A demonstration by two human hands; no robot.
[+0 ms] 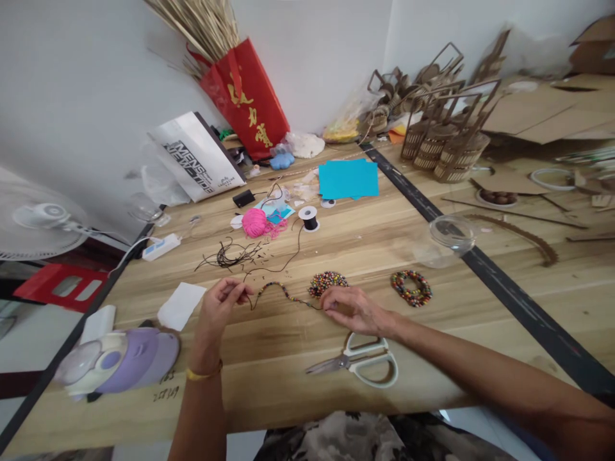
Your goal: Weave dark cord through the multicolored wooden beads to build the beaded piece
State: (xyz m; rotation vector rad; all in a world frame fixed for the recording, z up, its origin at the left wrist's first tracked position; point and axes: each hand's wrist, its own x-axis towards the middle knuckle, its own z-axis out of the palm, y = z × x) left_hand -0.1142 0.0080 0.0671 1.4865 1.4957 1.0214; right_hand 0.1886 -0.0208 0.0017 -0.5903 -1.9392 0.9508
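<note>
A dark cord strung with small coloured beads (278,286) runs between my two hands in a wavy line just over the wooden table. My left hand (225,301) pinches its left end between thumb and fingertips. At the other end, my right hand (350,308) has thumb and forefinger closed on the cord. Right behind the right hand lies a pile of multicoloured beads (328,282). Farther right is a coiled beaded ring (412,288). White-handled scissors (372,362) lie below the right hand, nearer the table's front edge.
Behind the hands are cut black cords (235,253), a pink yarn ball (254,222), a black thread spool (310,219) and blue sheets (348,178). A purple device (139,360) and white paper (181,306) lie left. A clear container (450,235) and small woven baskets (451,150) stand right.
</note>
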